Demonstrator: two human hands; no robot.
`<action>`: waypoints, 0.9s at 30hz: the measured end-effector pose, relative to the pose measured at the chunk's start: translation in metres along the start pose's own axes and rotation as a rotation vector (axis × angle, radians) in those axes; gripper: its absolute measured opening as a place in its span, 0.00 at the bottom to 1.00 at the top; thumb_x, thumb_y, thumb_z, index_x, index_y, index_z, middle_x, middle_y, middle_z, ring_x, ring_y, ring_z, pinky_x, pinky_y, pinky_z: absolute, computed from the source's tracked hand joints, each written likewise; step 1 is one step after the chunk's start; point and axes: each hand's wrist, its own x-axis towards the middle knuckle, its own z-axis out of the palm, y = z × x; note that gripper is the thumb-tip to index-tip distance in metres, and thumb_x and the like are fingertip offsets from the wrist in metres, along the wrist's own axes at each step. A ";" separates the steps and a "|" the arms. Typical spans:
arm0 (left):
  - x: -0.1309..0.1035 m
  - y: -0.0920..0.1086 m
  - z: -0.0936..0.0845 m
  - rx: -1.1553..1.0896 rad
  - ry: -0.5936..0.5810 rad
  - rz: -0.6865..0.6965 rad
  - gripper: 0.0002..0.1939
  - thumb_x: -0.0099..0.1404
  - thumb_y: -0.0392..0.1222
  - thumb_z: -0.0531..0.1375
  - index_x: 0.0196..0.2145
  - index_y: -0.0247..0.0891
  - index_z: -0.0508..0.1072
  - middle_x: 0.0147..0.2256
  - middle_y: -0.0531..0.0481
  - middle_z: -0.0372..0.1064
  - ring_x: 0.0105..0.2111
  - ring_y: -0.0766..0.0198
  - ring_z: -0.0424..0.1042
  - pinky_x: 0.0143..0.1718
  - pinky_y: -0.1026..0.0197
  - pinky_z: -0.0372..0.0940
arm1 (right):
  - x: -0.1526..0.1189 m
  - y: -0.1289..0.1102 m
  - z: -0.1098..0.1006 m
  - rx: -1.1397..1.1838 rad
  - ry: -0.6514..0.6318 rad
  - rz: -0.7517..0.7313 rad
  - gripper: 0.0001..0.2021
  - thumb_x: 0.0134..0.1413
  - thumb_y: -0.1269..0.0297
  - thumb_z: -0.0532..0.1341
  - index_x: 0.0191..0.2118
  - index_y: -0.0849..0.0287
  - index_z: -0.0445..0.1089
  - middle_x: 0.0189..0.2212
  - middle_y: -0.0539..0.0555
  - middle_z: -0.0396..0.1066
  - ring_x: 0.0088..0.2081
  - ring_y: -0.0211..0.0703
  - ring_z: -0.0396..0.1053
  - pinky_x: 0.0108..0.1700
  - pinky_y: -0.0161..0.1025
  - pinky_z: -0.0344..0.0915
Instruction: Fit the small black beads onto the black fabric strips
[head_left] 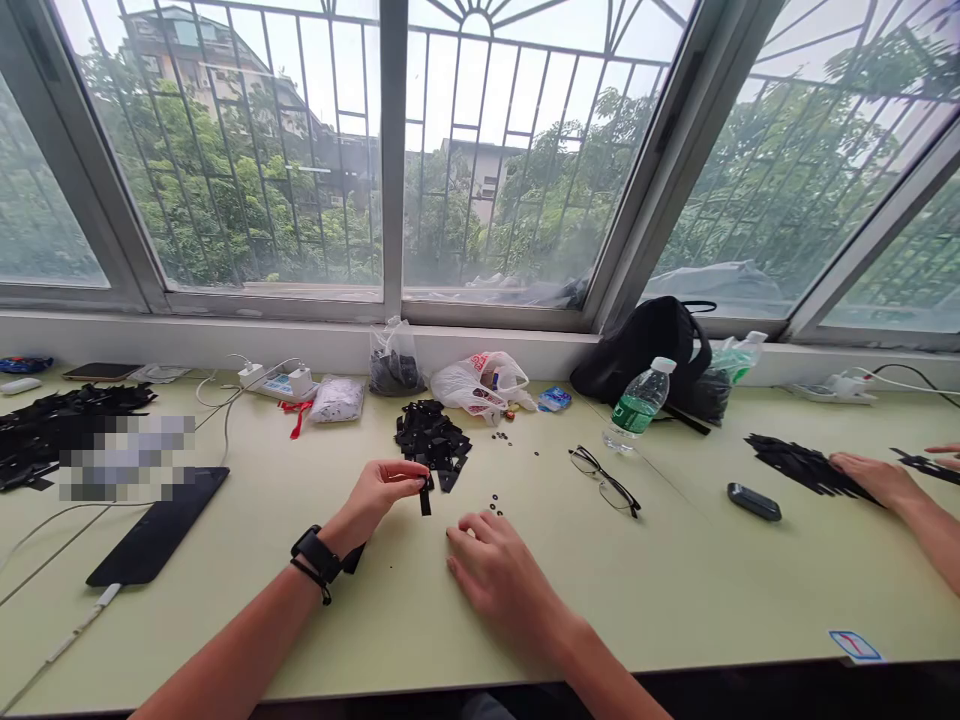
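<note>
My left hand (386, 490), with a dark watch on its wrist, pinches a short black strip (426, 498) between thumb and fingertips, just above the table. Right behind it lies a heap of similar black strips (435, 440). My right hand (501, 565) rests low over the table to the right, its fingers curled together. A dark spot shows at its fingertips, too small to name. Small black rings (495, 506) lie just beyond that hand, and several more rings (502, 437) are scattered by the heap. Another black piece (353, 558) is partly hidden behind my left wrist.
Eyeglasses (604, 482), a water bottle (639, 405) and a dark case (754, 502) stand to the right. A co-worker's hand (877, 478) touches more black strips (799, 465). Plastic bags (480, 385) line the window; a black tablet-like slab (161, 530) with a cable lies left.
</note>
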 end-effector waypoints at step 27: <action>0.003 -0.005 0.003 0.145 0.072 0.009 0.15 0.51 0.43 0.73 0.37 0.34 0.82 0.36 0.41 0.81 0.35 0.56 0.77 0.37 0.59 0.70 | 0.070 0.038 0.027 0.418 0.231 0.274 0.13 0.59 0.63 0.59 0.24 0.57 0.64 0.26 0.50 0.72 0.32 0.43 0.66 0.33 0.37 0.57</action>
